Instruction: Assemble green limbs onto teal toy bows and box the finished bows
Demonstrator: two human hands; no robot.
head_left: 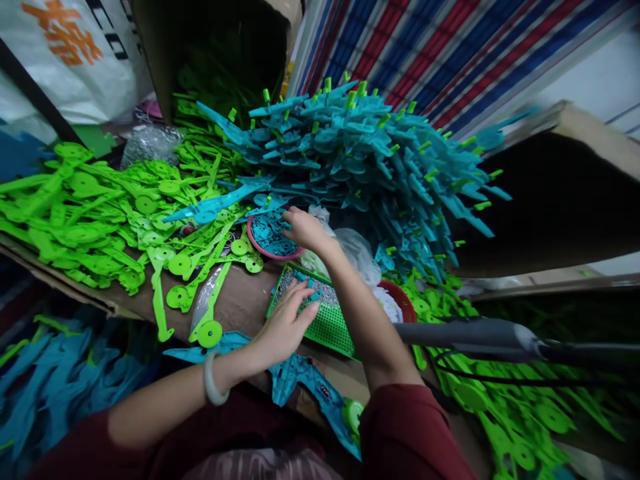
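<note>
My right hand [310, 232] reaches over the rim of a pink bowl [249, 235] filled with small blue plastic pieces [273, 232]. Its fingers are bent together, and their tips are partly hidden, so I cannot make out what they grip. My left hand [290, 319] rests with fingers apart over a green perforated basket [327, 333]. Inside that basket lie many tiny silvery metal parts [327, 291] and a few blue pieces [315, 293] by the fingertips. Below my left wrist is a blue toy-like plastic part [295, 377] with a green disc [353, 415] at its right end.
Bright green plastic arms with discs [90, 200] heap up on the left, more [520, 413] at the right. A tall stack of blue parts [360, 153] stands behind the bowl. A grey rod-like tool [465, 335] juts in from the right beside a red bowl [406, 303].
</note>
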